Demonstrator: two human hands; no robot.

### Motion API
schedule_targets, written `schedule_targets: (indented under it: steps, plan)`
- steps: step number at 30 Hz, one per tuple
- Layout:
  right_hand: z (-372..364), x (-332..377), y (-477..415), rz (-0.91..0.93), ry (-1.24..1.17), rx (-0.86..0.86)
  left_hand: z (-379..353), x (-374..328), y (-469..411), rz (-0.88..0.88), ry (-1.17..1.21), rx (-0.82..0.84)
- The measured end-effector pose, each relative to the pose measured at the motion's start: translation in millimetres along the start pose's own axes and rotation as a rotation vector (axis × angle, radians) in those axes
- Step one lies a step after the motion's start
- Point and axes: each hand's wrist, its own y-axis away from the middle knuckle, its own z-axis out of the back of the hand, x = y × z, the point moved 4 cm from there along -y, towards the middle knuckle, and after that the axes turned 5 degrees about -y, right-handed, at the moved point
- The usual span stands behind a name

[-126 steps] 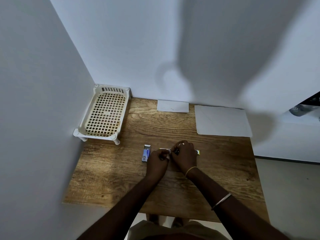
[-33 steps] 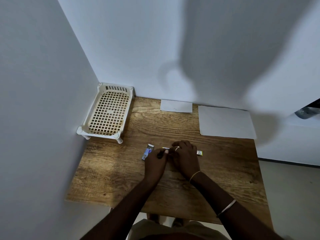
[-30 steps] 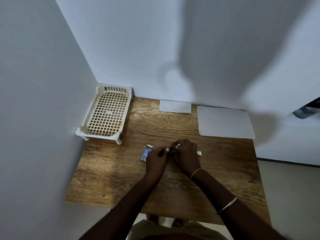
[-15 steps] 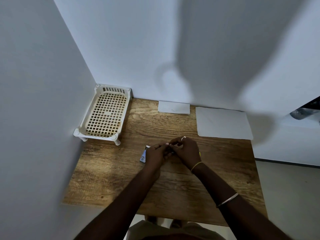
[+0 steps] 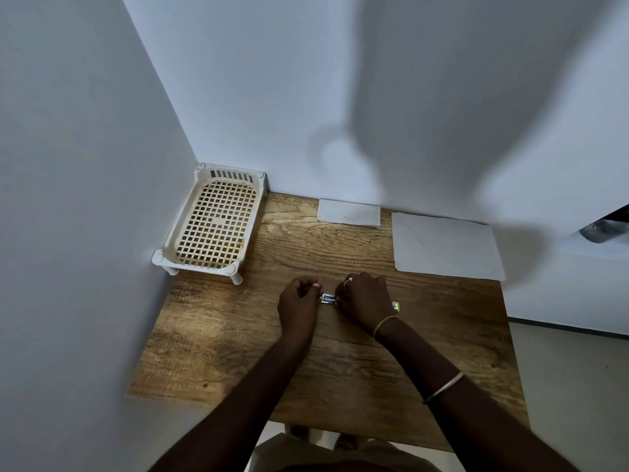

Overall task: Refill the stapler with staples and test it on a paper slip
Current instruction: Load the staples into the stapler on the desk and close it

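Right now both hands are working close together over the middle of the wooden surface [image 5: 340, 369]. The left hand [image 5: 299, 310] is curled into a loose fist, thumb and forefinger pinched together at its top; whether anything sits between those fingers is too small to tell. The right hand [image 5: 366, 303] is clenched too, knuckles up, with a ring on one finger and a thin yellow band [image 5: 384, 323] at the wrist; a paler bangle [image 5: 444, 386] sits farther up that forearm. Between the two hands lies a small blue and white box [image 5: 328, 298], most likely the staple box, resting on the wood with the right fingers touching its near end. I cannot tell whether they grip it or only steady it. Just past the right wrist, toward 3 o'clock, a small yellow and white tip [image 5: 395, 305] pokes out from under the hand; it may be the stapler, but most of it is hidden.

At 12 o'clock from the hands, against the wall, lies a small paper slip [image 5: 349, 212]. At 2 o'clock a larger white sheet [image 5: 446, 245] lies flat, reaching the surface's far right corner. At 10 o'clock a cream plastic basket tray [image 5: 172, 252] with a grid bottom stands on short legs in the corner where the two walls meet.
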Motion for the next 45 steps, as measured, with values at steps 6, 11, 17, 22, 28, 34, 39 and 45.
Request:
schedule_targets:
  steps: [6, 11, 17, 22, 28, 34, 39, 45]
  plan:
    - [-3, -2, 2, -0.039, -0.086, -0.033, 1, -5, 3, -0.027, -0.080, -0.007]
    - [-4, -2, 5, -0.074, -0.133, -0.069, 1, -7, 5, -0.031, -0.078, -0.017]
    - [-6, -5, 6, -0.085, -0.196, -0.074, 3, -6, 5, -0.035, -0.062, -0.014]
    - [-7, -6, 4, -0.090, -0.191, -0.055, 1, -6, 6, -0.043, -0.077, -0.016]
    - [-7, -6, 4, -0.092, -0.158, -0.079, 1, -5, 6, -0.033, -0.095, -0.010]
    - [-11, -6, 4, -0.098, -0.133, -0.076, 0, -5, 6, -0.029, -0.079, -0.010]
    - [-12, -5, 5, -0.072, -0.091, -0.087, 0, -7, 8, -0.033, -0.093, -0.014]
    - [-12, -5, 6, -0.061, -0.064, -0.093, 1, -7, 8, -0.041, -0.108, -0.011]
